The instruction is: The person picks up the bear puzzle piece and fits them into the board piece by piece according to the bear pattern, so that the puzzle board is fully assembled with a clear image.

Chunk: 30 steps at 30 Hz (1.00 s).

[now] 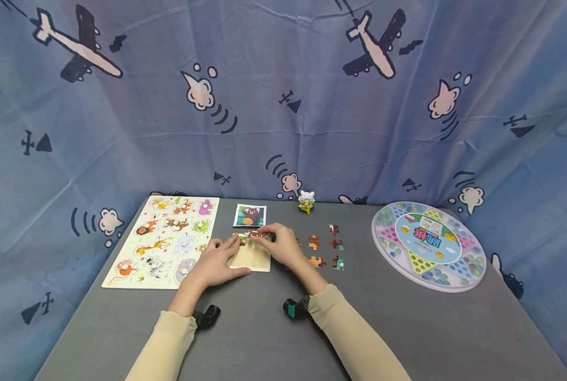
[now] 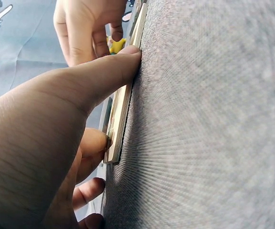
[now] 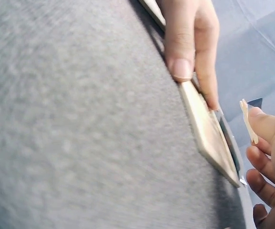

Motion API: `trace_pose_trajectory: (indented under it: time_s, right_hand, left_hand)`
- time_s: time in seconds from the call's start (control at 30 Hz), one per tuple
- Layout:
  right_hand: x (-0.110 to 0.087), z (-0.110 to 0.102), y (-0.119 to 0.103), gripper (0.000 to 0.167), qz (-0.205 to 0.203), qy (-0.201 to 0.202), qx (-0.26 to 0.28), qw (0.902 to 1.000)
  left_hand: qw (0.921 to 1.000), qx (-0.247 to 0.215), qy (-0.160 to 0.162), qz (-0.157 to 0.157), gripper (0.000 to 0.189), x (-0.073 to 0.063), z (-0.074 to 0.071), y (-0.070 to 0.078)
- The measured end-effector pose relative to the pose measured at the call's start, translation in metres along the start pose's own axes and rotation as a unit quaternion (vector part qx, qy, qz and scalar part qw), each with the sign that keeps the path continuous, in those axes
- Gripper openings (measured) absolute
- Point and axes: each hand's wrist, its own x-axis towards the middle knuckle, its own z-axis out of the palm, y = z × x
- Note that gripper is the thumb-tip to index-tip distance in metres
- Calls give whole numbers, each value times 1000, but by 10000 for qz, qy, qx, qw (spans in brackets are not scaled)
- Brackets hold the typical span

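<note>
My left hand [image 1: 218, 262] rests on the left side of a small wooden puzzle tray [image 1: 250, 259]. Its straight thumb lies at the near edge, and a fingertip presses near the tray's top left corner. Between thumb and finger, my right hand [image 1: 281, 243] pinches a jigsaw piece [image 3: 249, 123], held edge-on above the tray in the right wrist view. Pieces with green and brown print show at the tray's far edge, partly covered by fingers. Right of the tray lie several loose brown and teal jigsaw pieces [image 1: 314, 242]. Just beyond it is a bear picture card [image 1: 250, 216].
A large animal puzzle board [image 1: 142, 259] lies at left, its right side partly under my left hand. A small yellow and white figurine [image 1: 306, 201] stands near the back edge. To the right is a round board game [image 1: 428, 246]. A printed curtain [image 1: 245, 153] hangs behind the grey table.
</note>
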Motion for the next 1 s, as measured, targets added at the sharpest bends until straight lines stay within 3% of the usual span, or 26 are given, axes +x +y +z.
trace_pose_trajectory:
  time_s: [0.57,0.83,1.0]
  right_hand:
    - [-3,18,7,26,-243,57,-777,9967]
    - [-2,18,7,25,-305,30,-842,9960]
    - [-2,18,7,26,-404,13,-874,9953]
  left_hand:
    - [9999,-72,86,89,93,-2,1,5]
    - [9979,-267,-141,577,76,0,1,14]
    - [9960,-522,-303,660,74,1,2,14]
